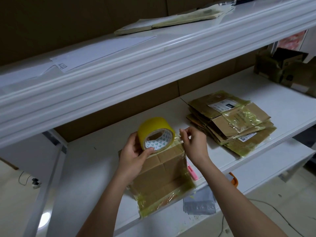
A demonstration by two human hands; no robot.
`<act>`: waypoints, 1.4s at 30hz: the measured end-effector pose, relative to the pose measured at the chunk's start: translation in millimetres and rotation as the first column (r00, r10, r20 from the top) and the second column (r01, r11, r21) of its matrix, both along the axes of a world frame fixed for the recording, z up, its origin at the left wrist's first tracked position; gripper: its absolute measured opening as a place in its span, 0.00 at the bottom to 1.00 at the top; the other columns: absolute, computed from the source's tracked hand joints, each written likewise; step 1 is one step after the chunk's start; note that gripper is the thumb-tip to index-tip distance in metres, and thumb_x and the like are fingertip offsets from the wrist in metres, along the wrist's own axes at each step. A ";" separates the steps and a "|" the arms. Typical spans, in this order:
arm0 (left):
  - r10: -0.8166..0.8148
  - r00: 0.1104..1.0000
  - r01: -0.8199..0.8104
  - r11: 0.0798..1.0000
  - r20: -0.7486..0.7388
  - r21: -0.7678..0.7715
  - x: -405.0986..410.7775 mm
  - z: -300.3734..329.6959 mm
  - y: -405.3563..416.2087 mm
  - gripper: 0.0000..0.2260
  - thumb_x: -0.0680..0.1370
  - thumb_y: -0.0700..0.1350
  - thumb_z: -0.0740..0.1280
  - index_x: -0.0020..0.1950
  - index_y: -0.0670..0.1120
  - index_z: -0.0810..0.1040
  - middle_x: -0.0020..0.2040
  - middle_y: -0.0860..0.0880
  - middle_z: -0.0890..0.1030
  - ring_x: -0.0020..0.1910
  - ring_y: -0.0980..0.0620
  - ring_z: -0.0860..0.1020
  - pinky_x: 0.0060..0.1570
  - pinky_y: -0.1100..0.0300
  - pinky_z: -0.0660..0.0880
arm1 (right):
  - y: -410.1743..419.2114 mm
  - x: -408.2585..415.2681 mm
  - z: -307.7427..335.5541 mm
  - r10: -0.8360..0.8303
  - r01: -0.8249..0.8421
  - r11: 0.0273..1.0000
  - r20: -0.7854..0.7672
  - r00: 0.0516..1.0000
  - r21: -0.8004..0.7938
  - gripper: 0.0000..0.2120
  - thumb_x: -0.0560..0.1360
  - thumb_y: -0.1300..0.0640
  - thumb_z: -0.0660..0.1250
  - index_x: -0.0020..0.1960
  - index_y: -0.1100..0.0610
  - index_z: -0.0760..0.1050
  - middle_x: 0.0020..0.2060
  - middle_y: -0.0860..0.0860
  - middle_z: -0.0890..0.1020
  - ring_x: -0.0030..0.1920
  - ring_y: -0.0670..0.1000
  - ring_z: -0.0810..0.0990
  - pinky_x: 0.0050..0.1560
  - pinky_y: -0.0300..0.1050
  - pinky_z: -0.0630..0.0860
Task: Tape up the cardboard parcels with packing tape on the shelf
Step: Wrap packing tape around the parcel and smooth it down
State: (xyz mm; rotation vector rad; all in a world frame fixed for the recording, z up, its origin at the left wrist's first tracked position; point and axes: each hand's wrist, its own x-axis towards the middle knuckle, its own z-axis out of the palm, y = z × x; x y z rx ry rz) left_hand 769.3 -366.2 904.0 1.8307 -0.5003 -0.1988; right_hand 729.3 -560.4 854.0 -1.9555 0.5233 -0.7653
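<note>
A flat cardboard parcel [162,175] with yellowish tape along its edges lies on the white shelf [95,168], near the front edge. My left hand [135,151] grips a yellow roll of packing tape [153,134] just above the parcel's far edge, thumb on the roll's patterned core. My right hand [193,142] pinches the loose clear end of the tape at the roll's right side, above the parcel's far right corner.
A stack of taped flat cardboard parcels [234,124] lies to the right on the same shelf. A pink tool [192,171] and an orange tool [233,179] sit by the shelf's front edge. An open cardboard box [280,67] stands far right. The upper shelf [119,69] overhangs.
</note>
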 end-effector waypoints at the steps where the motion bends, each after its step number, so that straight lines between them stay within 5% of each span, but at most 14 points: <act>1: -0.002 1.000 0.002 1.000 -0.003 -0.012 0.0 0.2 -0.6 0.19 0.75 0.38 0.71 0.58 0.57 0.72 0.56 0.55 0.81 0.55 0.61 0.80 0.51 0.67 0.78 | 0.7 -0.2 -0.5 -0.015 0.016 1.000 0.019 1.000 -0.019 0.13 0.81 0.56 0.63 0.41 0.62 0.77 0.35 0.54 0.80 0.37 0.52 0.77 0.38 0.48 0.72; 8: -0.007 1.000 0.007 1.000 -0.003 -0.021 1.3 1.6 -1.0 0.16 0.78 0.41 0.68 0.60 0.58 0.72 0.54 0.55 0.82 0.55 0.54 0.82 0.55 0.59 0.79 | 6.6 -1.8 -3.8 -0.082 0.084 0.996 0.117 0.990 -0.013 0.12 0.81 0.57 0.63 0.40 0.61 0.76 0.35 0.54 0.79 0.34 0.54 0.77 0.36 0.47 0.72; 14: 0.023 0.999 -0.025 0.999 0.035 0.037 -0.7 1.3 -4.1 0.15 0.79 0.42 0.67 0.62 0.56 0.69 0.55 0.57 0.80 0.54 0.57 0.81 0.50 0.65 0.79 | -3.7 -5.3 2.3 0.019 -0.036 0.964 0.066 0.998 0.263 0.14 0.80 0.52 0.65 0.38 0.59 0.76 0.30 0.50 0.80 0.26 0.43 0.77 0.37 0.45 0.76; 20: 0.056 0.998 -0.056 0.998 0.033 -0.010 -4.0 -1.7 -3.3 0.18 0.77 0.42 0.68 0.64 0.54 0.69 0.57 0.57 0.80 0.56 0.60 0.80 0.55 0.62 0.79 | -5.3 -3.3 9.4 0.075 -0.082 0.995 0.117 0.990 0.061 0.10 0.78 0.55 0.68 0.39 0.56 0.73 0.39 0.49 0.77 0.41 0.43 0.75 0.41 0.34 0.70; 27: 0.034 0.998 -0.032 0.998 0.046 -0.046 -5.3 -1.3 -1.9 0.20 0.75 0.42 0.70 0.62 0.59 0.69 0.60 0.58 0.77 0.58 0.61 0.79 0.51 0.68 0.77 | -5.0 -4.3 4.9 0.173 -0.183 0.981 0.132 0.976 0.063 0.10 0.77 0.57 0.69 0.39 0.58 0.73 0.33 0.48 0.77 0.35 0.48 0.75 0.38 0.44 0.75; 33: -0.024 0.998 0.017 0.990 0.052 0.138 2.0 -5.7 -4.3 0.28 0.75 0.41 0.73 0.66 0.60 0.63 0.60 0.61 0.75 0.59 0.57 0.79 0.57 0.60 0.78 | -9.0 -11.5 4.5 0.162 -0.213 0.851 0.146 0.976 0.479 0.10 0.77 0.56 0.70 0.40 0.60 0.77 0.39 0.59 0.82 0.36 0.52 0.80 0.43 0.58 0.80; 37: -0.016 0.993 -0.010 0.974 0.113 0.228 6.1 -9.7 -2.6 0.31 0.75 0.41 0.73 0.68 0.61 0.60 0.62 0.57 0.74 0.63 0.54 0.76 0.61 0.54 0.77 | -5.4 -10.6 4.7 0.120 -0.150 0.956 0.130 0.984 0.251 0.08 0.78 0.57 0.68 0.42 0.60 0.76 0.38 0.55 0.83 0.32 0.56 0.81 0.38 0.59 0.81; 42: -0.017 0.993 -0.009 0.976 0.119 0.217 2.7 -7.0 -2.8 0.29 0.77 0.43 0.71 0.71 0.58 0.59 0.62 0.60 0.74 0.61 0.57 0.78 0.62 0.54 0.77 | -2.5 -9.3 1.3 0.103 -0.089 0.993 0.193 0.976 -0.079 0.07 0.79 0.57 0.65 0.44 0.59 0.76 0.40 0.52 0.82 0.35 0.49 0.80 0.35 0.53 0.78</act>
